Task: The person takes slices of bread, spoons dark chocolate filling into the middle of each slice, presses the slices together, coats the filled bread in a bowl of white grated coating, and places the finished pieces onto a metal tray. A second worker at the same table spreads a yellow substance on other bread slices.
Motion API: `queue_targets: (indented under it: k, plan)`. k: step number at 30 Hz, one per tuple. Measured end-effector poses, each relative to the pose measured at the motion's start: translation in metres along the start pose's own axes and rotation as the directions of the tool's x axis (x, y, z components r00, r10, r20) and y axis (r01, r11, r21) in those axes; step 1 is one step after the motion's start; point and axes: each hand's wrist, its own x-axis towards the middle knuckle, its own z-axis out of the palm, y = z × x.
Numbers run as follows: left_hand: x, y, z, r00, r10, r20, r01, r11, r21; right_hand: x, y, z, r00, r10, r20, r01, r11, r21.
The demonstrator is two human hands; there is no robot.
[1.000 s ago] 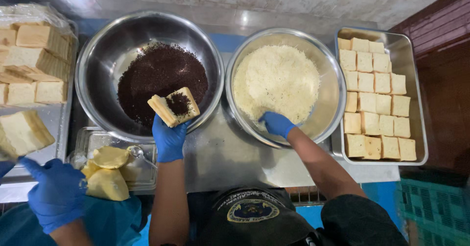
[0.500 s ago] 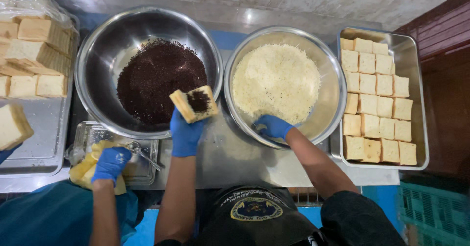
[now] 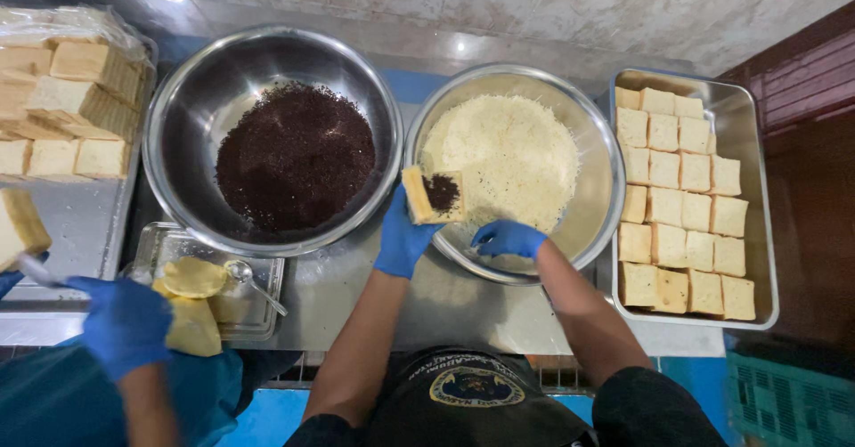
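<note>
My left hand (image 3: 403, 238), in a blue glove, holds a slice of bread (image 3: 433, 195) with dark chocolate sprinkles in its middle. It hangs over the left rim of a steel bowl (image 3: 598, 224) of grated white cheese (image 3: 512, 158). My right hand (image 3: 508, 238), also gloved in blue, is inside the same bowl at its near edge, fingers curled down into the cheese. Left of it stands a second steel bowl (image 3: 183, 126) holding dark chocolate sprinkles (image 3: 294, 158).
A steel tray (image 3: 757, 233) at the right holds rows of bread squares. Stacked bread slices (image 3: 67, 100) sit on a tray at the left. Another person's gloved hand (image 3: 125, 322) is at the lower left beside a small tray (image 3: 258, 318) with yellow butter (image 3: 191, 278) and a spoon.
My left hand carried the sprinkled bread rightward, from over the chocolate bowl to over the cheese bowl. My right hand stayed in the cheese. The other person's hand shifted at the butter tray.
</note>
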Motion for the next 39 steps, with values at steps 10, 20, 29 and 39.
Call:
queue_targets:
  k: [10,20,29,39]
  plan:
    - [0.031,-0.053,-0.002,0.980,0.178,0.092,-0.195,0.745,0.638,-0.064,-0.114,-0.084,0.907,-0.306,-0.289,0.310,0.950,-0.030]
    - [0.045,-0.059,0.004,0.993,-0.009,-0.116,0.039,0.964,0.262,-0.067,-0.158,-0.073,0.869,-0.388,-0.307,0.299,0.906,-0.299]
    - [0.028,-0.060,0.024,0.981,0.187,0.047,-0.142,0.535,0.833,-0.071,-0.166,-0.073,0.862,-0.331,-0.384,0.206,0.921,-0.332]
    - [0.023,-0.056,0.027,0.987,0.161,0.021,-0.119,0.630,0.768,-0.072,-0.177,-0.079,0.814,-0.347,-0.465,0.173,0.910,-0.378]
